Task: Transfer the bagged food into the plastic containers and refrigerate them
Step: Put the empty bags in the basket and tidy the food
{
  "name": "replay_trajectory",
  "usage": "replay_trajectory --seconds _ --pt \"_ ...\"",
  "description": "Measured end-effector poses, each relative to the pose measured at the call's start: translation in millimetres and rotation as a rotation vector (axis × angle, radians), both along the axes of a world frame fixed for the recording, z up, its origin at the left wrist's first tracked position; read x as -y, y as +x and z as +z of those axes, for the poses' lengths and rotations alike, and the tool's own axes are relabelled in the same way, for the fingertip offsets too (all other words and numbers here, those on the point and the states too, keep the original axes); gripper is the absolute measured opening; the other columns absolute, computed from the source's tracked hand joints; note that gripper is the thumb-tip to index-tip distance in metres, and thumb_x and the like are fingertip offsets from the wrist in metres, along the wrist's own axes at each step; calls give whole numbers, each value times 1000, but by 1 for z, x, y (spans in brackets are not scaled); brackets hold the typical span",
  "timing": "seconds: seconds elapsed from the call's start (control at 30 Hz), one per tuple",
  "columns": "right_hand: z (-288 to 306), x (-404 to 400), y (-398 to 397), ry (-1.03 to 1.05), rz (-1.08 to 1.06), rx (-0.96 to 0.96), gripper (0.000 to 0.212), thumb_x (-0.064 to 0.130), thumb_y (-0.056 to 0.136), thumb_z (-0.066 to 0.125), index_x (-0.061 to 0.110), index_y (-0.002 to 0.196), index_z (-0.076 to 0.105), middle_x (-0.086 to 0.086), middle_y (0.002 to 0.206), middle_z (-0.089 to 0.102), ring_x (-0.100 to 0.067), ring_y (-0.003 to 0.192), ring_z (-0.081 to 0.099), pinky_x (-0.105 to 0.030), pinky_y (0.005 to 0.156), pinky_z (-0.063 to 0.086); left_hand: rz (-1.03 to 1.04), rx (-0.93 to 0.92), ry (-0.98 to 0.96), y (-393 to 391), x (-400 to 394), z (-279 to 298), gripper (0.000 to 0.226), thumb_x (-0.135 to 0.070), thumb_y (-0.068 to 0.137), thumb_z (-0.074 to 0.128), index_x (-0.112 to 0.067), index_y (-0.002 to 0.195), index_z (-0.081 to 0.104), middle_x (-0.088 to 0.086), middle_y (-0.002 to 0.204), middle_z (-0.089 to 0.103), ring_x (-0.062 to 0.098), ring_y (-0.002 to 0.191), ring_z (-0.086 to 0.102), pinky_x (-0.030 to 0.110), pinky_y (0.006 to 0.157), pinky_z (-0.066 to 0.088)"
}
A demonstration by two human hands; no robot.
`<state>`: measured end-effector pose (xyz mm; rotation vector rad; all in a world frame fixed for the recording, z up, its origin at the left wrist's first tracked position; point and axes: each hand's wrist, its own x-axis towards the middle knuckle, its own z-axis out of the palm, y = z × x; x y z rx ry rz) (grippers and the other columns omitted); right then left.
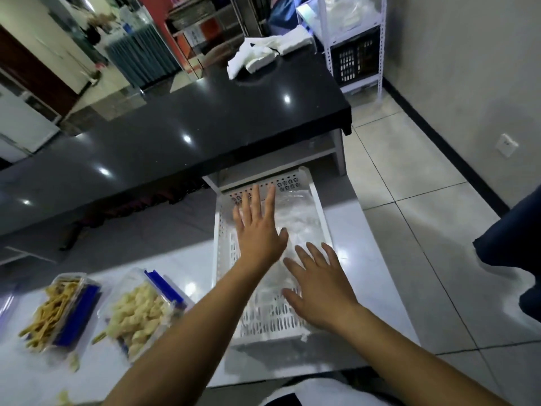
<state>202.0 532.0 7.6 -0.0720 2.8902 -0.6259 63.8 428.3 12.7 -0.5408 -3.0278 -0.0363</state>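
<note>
White table (366, 253) bears a basket (317, 212); both hands' fingers (257, 197) spread above.

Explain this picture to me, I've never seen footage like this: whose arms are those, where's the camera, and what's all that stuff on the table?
The camera sits on a person's head, looking forward and down, so the arms are their own. Both the left hand and right hand are spread open over a white perforated basket holding clear plastic bags; neither holds anything. On the white table to the left stand two clear containers with blue clips, one of pale food pieces, one of yellowish strips. Behind is a black counter with white cloths.
</note>
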Motion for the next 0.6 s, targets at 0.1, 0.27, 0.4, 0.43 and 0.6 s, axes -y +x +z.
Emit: replay_trajectory --seconds 0.1,0.27,0.4,0.43,0.6 --pt "1 -1 -1 51 39 -2 68 63 98 29 28 157 23 -6 167 6 -29 153 -9 -47 116 -22 120 136 36 11 15 -30 84 -52 98 47 -38 157 -9 2 167 -18 27 153 -18 48 123 -10" --pt "0 0 -3 170 125 31 63 59 98 27 25 150 38 -9 162 27 -32 152 8 -55 117 -19 165 317 111 7 39 -48 71 -54 101 40 -36 159 3 1 169 -6 27 155 -7 48 124 1" --pt "1 -2 -2 168 138 24 61 61 96 29 27 144 45 -7 157 38 -31 150 19 -54 118 -16 176 369 113 13 47 -37 73 -57 100 42 -39 158 3 1 169 -8 28 155 -8 49 124 2" --pt "1 -2 -1 165 140 24 61 61 96 30 28 144 45 -6 157 38 -30 150 20 -54 118 -16 181 365 157 19 48 -29 74 -57 99 44 -40 158 4 0 168 -9 27 155 -10 49 124 2" --pt "3 3 -1 7 75 -16 56 60 97 36 34 146 41 1 161 31 -25 152 16 -51 121 -8 126 311 426 89 75 14 69 -56 99 45 -47 156 6 -9 168 -9 18 155 -9 41 121 2"
